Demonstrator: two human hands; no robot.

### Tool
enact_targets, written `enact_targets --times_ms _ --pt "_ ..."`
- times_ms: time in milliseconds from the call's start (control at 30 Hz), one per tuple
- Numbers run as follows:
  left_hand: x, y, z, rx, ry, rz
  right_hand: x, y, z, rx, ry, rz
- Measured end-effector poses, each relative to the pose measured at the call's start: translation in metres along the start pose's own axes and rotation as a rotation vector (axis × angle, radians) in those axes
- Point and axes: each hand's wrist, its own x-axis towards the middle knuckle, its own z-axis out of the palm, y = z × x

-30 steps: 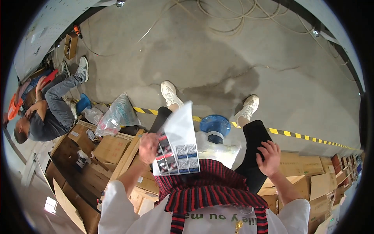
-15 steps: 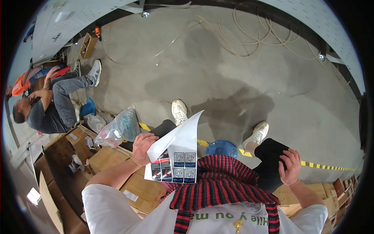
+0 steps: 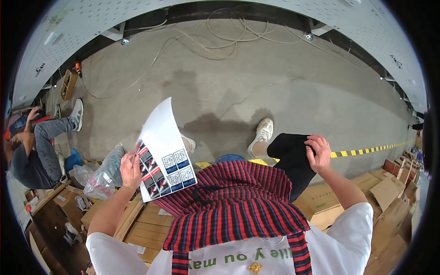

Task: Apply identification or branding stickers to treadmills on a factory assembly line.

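My left hand is closed on the left edge of a white sticker sheet. Red-and-black picture labels and blue-and-white labels with square codes cover the sheet's lower part. Its upper part is blank and curves away from me. The sheet's lower edge lies over my striped red, black and blue apron. My right hand rests on the knee of my black trouser leg, fingers bent and slightly apart, with no separate object visible in it.
A person in grey trousers sits at the far left, beside a clear plastic bag. Cardboard boxes stand behind me on both sides. Yellow-black tape crosses the floor. Hoses lie coiled ahead, under a white perforated panel.
My view has turned, so the scene sits differently. My left hand and the sheet have shifted left, away from my left leg. The right hand stays at the knee, its fingers more bent.
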Motion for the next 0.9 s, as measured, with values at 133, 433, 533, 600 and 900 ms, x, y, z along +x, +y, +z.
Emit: enact_targets --times_ms 133,433,533,600,900 --pt "-0.012 -0.018 0.002 0.078 -0.097 -0.155 -0.013 0.006 0.001 -0.002 0.017 0.011" --pt "0.006 -0.002 0.005 -0.02 -0.024 -0.225 -0.03 0.006 0.002 0.004 0.067 0.061" --pt "0.012 -0.002 0.01 -0.058 -0.019 -0.254 -0.031 -0.001 -0.003 -0.002 0.077 0.072" --pt "0.016 0.003 0.01 -0.069 -0.023 -0.256 -0.033 -0.005 -0.003 0.006 0.082 0.101" --pt "0.021 0.017 0.009 -0.045 0.022 -0.193 -0.012 0.053 0.035 0.073 -0.013 0.292"
